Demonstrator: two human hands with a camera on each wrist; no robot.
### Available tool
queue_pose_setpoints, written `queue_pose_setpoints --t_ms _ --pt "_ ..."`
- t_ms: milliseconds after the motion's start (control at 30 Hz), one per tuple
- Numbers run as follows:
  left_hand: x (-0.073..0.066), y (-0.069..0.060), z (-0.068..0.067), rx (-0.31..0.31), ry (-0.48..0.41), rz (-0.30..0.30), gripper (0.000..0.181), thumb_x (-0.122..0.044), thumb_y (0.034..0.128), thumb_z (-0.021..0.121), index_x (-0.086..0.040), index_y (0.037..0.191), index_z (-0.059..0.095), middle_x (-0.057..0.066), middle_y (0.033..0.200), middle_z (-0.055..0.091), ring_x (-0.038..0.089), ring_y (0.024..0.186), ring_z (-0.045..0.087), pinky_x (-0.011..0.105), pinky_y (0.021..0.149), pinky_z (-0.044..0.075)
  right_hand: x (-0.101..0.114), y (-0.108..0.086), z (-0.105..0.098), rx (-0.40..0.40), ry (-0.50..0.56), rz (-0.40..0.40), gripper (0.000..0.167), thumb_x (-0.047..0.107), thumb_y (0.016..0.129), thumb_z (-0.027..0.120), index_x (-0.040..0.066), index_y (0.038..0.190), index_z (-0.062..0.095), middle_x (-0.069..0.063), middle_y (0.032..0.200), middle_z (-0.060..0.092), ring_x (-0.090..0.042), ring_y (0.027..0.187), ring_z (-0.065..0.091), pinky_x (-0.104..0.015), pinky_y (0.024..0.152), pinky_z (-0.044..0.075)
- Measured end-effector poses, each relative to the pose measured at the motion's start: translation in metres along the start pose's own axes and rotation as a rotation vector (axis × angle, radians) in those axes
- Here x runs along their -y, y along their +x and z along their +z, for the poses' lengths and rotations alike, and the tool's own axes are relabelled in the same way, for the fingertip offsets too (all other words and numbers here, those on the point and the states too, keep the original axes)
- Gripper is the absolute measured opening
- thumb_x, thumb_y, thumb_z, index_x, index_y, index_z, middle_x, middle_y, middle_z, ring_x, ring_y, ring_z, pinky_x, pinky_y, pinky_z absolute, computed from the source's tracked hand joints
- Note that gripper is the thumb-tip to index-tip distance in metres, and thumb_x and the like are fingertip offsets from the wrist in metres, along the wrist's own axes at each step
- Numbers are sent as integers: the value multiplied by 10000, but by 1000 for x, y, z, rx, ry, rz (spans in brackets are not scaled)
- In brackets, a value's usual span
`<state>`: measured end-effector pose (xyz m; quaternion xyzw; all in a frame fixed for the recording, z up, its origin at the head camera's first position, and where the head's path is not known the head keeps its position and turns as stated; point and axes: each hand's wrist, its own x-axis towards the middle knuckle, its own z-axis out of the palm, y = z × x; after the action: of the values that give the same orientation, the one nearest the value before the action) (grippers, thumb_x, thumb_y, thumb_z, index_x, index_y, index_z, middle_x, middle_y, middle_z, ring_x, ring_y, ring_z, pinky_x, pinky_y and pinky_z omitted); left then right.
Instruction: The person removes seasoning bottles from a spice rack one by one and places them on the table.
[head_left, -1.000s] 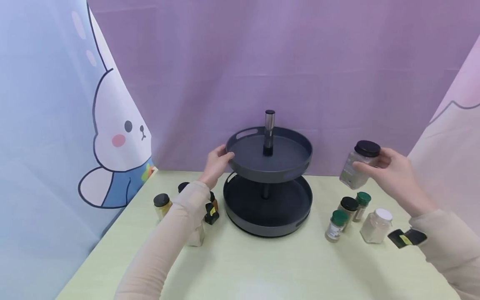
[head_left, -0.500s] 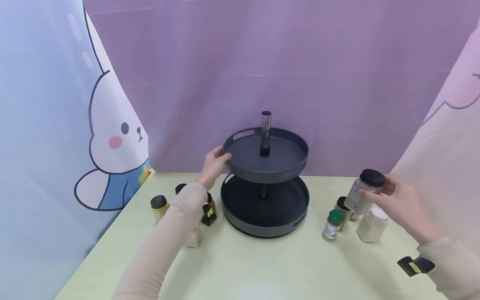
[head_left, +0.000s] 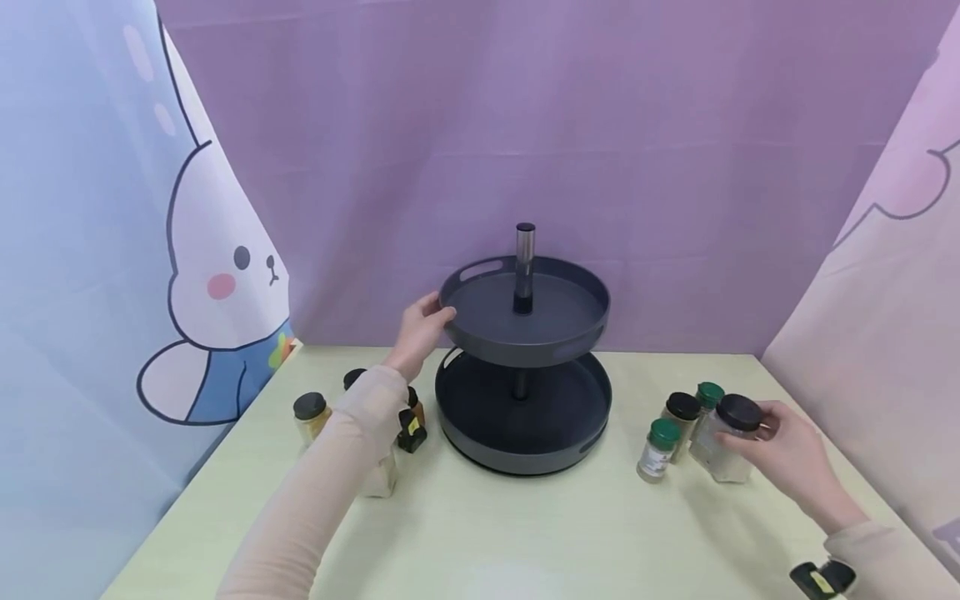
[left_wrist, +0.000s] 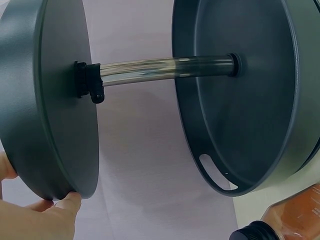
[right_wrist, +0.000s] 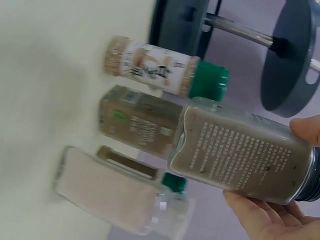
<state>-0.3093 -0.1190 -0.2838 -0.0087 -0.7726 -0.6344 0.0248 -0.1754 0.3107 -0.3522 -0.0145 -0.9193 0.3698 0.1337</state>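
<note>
My left hand grips the left rim of the upper tray of a dark two-tier stand; in the left wrist view its fingertips touch the rim and underside. My right hand pinches a clear square jar with a black lid and grey-brown contents, low over the right side of the table. The right wrist view shows this jar tilted between thumb and fingers, beside the jars there. In the head view it hides the white-lidded jar; whether it touches the table, I cannot tell.
Right of the stand are green-lidded shakers and a black-lidded jar; the right wrist view adds a pale-powder jar. Left of the stand, a yellow jar and several others are partly behind my left sleeve. The lower tray holds nothing.
My right hand has lowered the black-lidded jar from above the right-hand group to near table height. My left hand keeps its grip on the upper rim. The head view has shifted slightly.
</note>
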Motion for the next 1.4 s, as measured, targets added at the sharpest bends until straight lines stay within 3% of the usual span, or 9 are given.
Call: queue_pose_setpoints --t_ms 200,300,400,433,600,700,800,1133,1400 --pt "0 0 -2 -5 -7 -1 588 -213 927 502 -80 1445 257 107 1455 349 210 1327 347 362 1093 303 -12 -2 10 40 24 24 639 213 740 760 -121 1157 408 -351 1114 555 168 751 470 -55 624 438" --pt "0 -1 -3 -9 -5 3 588 -215 926 507 -73 1442 262 106 1454 351 210 1328 344 362 1097 296 -17 -4 15 62 -5 31 660 212 722 770 -129 1152 403 -343 1098 554 -99 841 625 -84 625 448" --pt "0 -1 -4 -4 2 8 590 -223 926 508 -73 1441 263 109 1457 347 210 1332 339 362 1101 290 -23 -6 20 83 -24 45 681 215 714 772 -146 1152 394 -355 1105 537 -418 965 588 -110 629 450" --pt "0 -2 -4 -3 4 10 590 -226 926 509 -74 1441 264 110 1458 345 210 1333 338 362 1101 289 -24 -7 21 89 -24 49 686 213 714 771 -151 1154 390 -363 1111 530 -452 993 566 -115 630 449" --pt "0 -2 -5 1 6 4 590 -232 928 503 -84 1445 259 111 1464 334 210 1337 330 369 1101 289 -32 -7 28 101 -32 70 682 203 710 772 -153 1152 394 -367 1115 529 -457 1001 559 -179 664 481" --pt "1 -2 -6 2 11 0 586 -228 929 499 -89 1446 259 112 1463 335 211 1336 332 371 1099 293 -36 -7 31 102 -31 77 689 199 714 770 -157 1163 389 -375 1125 518 -481 1014 541 -349 755 528" --pt "1 -1 -6 -1 20 -4 586 -238 927 504 -93 1443 268 109 1458 346 206 1331 341 366 1097 296 -39 -8 33 105 -19 82 712 199 721 765 -166 1188 371 -389 1145 492 -522 1046 504 -503 815 495" --pt "1 -3 -7 12 30 8 587 -250 930 497 -89 1443 264 98 1460 342 207 1337 330 367 1103 287 -44 -14 38 118 28 91 718 214 728 757 -139 1217 367 -376 1173 478 -528 1070 485 -514 822 494" --pt "5 4 -4 19 22 18 578 -234 929 496 -87 1441 271 102 1454 352 211 1332 337 380 1106 279 -44 -12 37 137 31 70 673 174 761 730 -159 1199 342 -410 1184 446 -538 1073 482 -469 793 520"
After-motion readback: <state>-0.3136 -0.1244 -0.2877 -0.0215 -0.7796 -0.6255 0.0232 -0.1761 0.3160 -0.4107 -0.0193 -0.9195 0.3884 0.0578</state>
